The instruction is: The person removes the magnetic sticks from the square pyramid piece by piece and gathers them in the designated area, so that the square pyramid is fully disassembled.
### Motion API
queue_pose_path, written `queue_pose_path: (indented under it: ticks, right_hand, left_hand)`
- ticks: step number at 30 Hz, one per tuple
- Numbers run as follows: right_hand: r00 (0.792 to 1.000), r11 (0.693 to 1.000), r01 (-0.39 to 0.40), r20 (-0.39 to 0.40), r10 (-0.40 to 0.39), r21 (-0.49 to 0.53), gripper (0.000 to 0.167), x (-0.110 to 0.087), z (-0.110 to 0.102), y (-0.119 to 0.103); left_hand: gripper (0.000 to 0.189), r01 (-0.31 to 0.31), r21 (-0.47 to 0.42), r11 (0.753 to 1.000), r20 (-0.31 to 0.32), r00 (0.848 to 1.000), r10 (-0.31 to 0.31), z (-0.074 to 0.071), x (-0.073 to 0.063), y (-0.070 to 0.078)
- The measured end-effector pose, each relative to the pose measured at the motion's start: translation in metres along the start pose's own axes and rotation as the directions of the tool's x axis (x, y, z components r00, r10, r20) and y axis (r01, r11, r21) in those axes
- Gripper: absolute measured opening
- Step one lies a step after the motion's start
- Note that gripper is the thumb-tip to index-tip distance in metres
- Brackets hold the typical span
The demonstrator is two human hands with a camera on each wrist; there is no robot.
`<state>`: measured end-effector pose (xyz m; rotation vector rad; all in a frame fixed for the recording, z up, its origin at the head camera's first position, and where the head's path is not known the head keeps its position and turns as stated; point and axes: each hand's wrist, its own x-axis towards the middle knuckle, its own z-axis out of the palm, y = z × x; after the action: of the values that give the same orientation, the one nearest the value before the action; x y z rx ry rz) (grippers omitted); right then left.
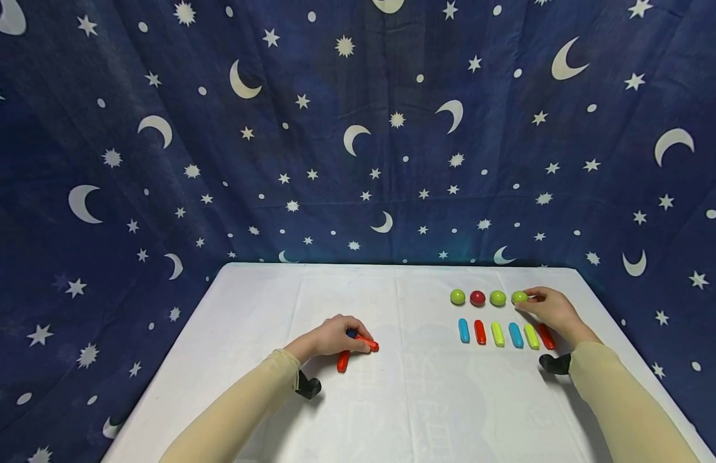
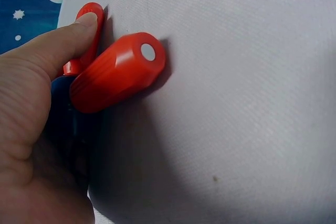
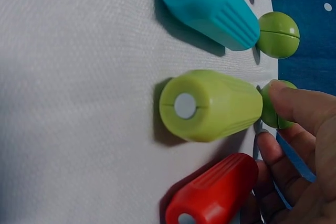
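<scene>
My left hand (image 1: 333, 335) grips a red rod (image 1: 366, 343), its thumb lying along it. A second red rod (image 2: 118, 72) with a pale disc on its end points toward me, angled from the first. A dark blue piece (image 2: 62, 100) sits where the two rods come together, partly hidden by the hand. At the far right, my right hand (image 1: 553, 311) pinches a green ball (image 1: 519, 297) at the end of a row of balls. Below that hand lie a yellow-green rod (image 3: 215, 106) and another red rod (image 3: 220, 190), close to its fingers.
The ball row continues left with a green ball (image 1: 497, 298), a dark red ball (image 1: 477, 298) and another green ball (image 1: 457, 297). Nearer me runs a row of rods, including a blue rod (image 1: 464, 330). A starry curtain (image 1: 358, 161) stands behind the white table (image 1: 427, 399).
</scene>
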<state>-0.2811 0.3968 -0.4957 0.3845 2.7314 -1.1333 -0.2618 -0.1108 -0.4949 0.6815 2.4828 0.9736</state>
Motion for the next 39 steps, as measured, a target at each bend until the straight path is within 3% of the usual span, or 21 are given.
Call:
queue_pose_path:
  ticks: [15,29,34,39]
  right_hand:
    - [0.999,0.999,0.044,-0.021,-0.044,-0.033,0.070,0.0018,0.0011,0.0023]
    - [1.000,1.000,-0.006,0.015,0.006,0.004,0.077,-0.0009,-0.0008,-0.0006]
    - [1.000,1.000,-0.015,0.018,0.015,0.005,0.078,-0.0009,-0.0019,-0.0011]
    - [0.998,0.999,0.046,-0.046,-0.046,0.003,0.073,-0.0051,-0.0059,-0.0052]
  left_hand:
    - [0.012,0.036,-0.016,0.999,0.002,0.999,-0.036,0.0008,0.0004,-0.0014]
    - [0.012,-0.023,-0.038,0.999,0.020,1.000,0.023,-0.0002,0.0008,-0.0002]
    - [0.011,-0.003,-0.019,1.000,0.012,1.000,0.003,0.0007,0.0017,-0.0004]
    - [0.012,0.027,0.004,1.000,0.003,1.000,-0.027,0.0006,0.0017,-0.0003]
